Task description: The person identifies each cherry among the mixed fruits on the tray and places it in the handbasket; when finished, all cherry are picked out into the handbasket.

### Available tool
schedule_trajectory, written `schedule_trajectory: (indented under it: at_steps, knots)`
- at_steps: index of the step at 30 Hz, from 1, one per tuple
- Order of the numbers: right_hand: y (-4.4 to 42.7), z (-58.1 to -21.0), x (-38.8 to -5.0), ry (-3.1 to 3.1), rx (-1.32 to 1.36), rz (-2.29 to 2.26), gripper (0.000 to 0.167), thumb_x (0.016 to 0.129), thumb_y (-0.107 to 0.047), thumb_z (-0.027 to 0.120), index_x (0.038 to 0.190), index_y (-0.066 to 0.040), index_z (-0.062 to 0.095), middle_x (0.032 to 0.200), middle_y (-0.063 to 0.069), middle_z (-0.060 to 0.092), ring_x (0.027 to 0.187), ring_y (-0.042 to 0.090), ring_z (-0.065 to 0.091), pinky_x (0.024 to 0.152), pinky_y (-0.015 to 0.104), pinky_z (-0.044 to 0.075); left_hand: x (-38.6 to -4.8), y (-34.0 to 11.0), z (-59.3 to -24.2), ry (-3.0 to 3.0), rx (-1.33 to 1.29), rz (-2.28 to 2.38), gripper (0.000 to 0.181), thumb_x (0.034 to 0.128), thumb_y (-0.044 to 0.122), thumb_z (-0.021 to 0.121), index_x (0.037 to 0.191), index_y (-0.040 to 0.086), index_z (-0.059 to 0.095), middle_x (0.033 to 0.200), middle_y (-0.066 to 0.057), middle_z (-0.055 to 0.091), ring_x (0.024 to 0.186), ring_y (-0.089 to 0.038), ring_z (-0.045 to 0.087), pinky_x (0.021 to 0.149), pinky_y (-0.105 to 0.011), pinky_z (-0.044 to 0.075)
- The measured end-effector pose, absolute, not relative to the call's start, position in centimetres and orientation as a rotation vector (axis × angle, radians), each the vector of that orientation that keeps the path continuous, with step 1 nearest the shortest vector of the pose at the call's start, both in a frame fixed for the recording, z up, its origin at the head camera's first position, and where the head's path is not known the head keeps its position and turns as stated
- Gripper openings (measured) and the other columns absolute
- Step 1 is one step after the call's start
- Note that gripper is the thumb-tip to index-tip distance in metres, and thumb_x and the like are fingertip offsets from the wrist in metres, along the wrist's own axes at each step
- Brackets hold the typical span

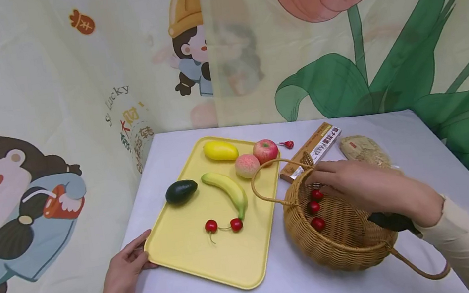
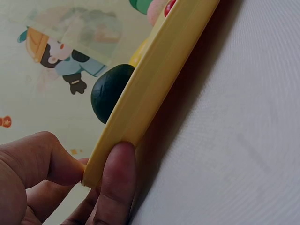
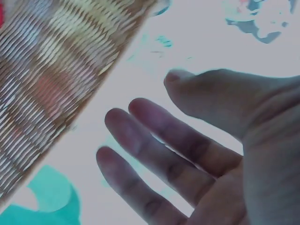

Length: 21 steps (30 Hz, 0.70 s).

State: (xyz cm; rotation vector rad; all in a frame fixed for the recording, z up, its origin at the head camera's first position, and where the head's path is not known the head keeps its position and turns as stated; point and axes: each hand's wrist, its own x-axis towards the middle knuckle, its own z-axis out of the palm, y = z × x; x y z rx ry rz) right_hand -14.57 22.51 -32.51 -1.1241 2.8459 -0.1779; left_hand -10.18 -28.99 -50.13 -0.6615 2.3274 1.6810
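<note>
My left hand (image 1: pixel 121 272) pinches the near left corner of a yellow tray (image 1: pixel 219 263); the left wrist view has thumb and fingers on either side of the tray's edge (image 2: pixel 140 89). Over the opening of a wicker basket (image 1: pixel 321 249) is my right hand (image 1: pixel 356 182), near its far rim. Its fingers (image 3: pixel 150 145) are extended and hold nothing in the right wrist view. Several red cherries (image 1: pixel 315 207) lie inside the basket. On the tray are a banana (image 1: pixel 229 190), an avocado (image 1: pixel 181 192), a mango (image 1: pixel 220 150), a peach (image 1: pixel 247 165), an apple (image 1: pixel 265 150) and two joined cherries (image 1: pixel 211 226).
Behind the basket lie a pasta box (image 1: pixel 317 145) and a clear bag of beige dry food (image 1: pixel 364 150). A small red item (image 1: pixel 289 144) sits beside the apple, off the tray. One basket handle (image 1: pixel 428 275) hangs outward; printed curtains surround the white table.
</note>
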Motion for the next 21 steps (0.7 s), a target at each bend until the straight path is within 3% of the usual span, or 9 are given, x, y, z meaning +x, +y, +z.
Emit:
schedule_trajectory:
  at_steps: [10,16,21]
  knots:
    - [19.4,-32.5,-9.6,3.033,-1.324,-0.319,0.042,0.085,-0.014,0.09,0.123,-0.023,0.074,0.119,-0.009,0.073,0.107,0.008,0.07,0.089,0.032,0.067,-10.5,-29.1,-50.5,2.343,-0.609,1.715,0.058,0.1052,0.007,0.058,0.162,0.013,0.048,0.128,-0.016,0.066,0.091,-0.012,0.068,0.078,-0.025,0.066]
    - [16.3,-33.5,-7.4,2.959,-1.359,-0.408,0.045,0.089,-0.019,0.087,0.13,-0.026,0.071,0.127,-0.009,0.071,0.111,0.007,0.069,0.094,0.034,0.066,-10.4,-29.2,-50.7,2.349,-0.618,1.726,0.057,0.1046,0.005,0.057,0.161,0.012,0.048,0.124,-0.015,0.065,0.091,-0.013,0.067,0.077,-0.026,0.066]
    - [13.4,-35.2,-6.4,2.931,-1.405,-0.488,0.047,0.095,-0.022,0.081,0.138,-0.026,0.064,0.137,-0.007,0.066,0.116,0.006,0.067,0.094,0.027,0.064,-10.0,-29.2,-50.7,2.352,-0.634,1.708,0.058,0.105,0.006,0.057,0.161,0.013,0.048,0.129,-0.017,0.065,0.092,-0.015,0.067,0.078,-0.025,0.066]
